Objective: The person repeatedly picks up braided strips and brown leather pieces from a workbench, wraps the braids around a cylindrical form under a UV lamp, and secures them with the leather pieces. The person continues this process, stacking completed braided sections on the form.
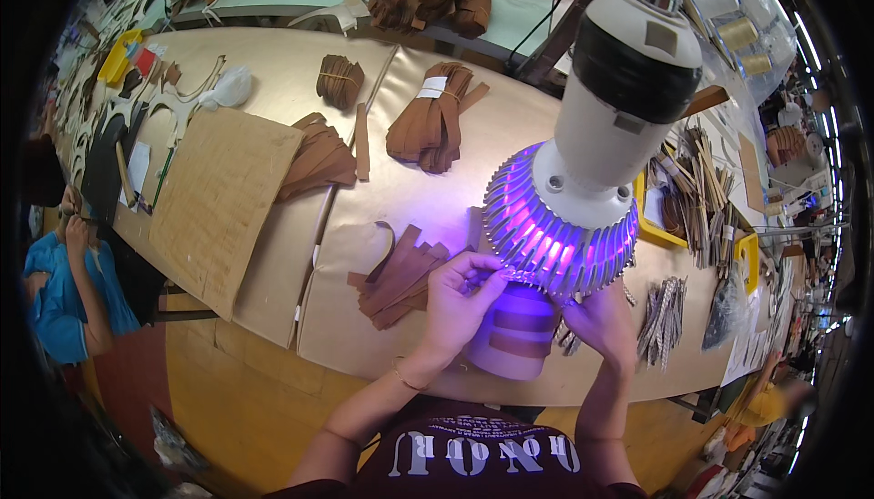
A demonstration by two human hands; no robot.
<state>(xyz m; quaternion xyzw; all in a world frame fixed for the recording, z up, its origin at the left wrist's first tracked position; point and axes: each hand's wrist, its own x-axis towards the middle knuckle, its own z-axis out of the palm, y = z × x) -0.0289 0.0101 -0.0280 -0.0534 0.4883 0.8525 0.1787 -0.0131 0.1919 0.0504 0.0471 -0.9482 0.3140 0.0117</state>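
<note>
Gold bench [332,335] glowing violet around the lamp [564,226], presumably placed there to light close fingerwork! Left hand [466,297] pinches something indistinct at the lamp's near rim, right hand's [598,321] grip can't be told; brown strips [521,344] band the rounded stand [505,367] just nearside of the lamp, long axes crosswise, ends pointing left and right.

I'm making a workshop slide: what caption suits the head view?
Left hand and right hand beneath a purple-glowing lamp, bundled brown strips on the gold table.
</note>
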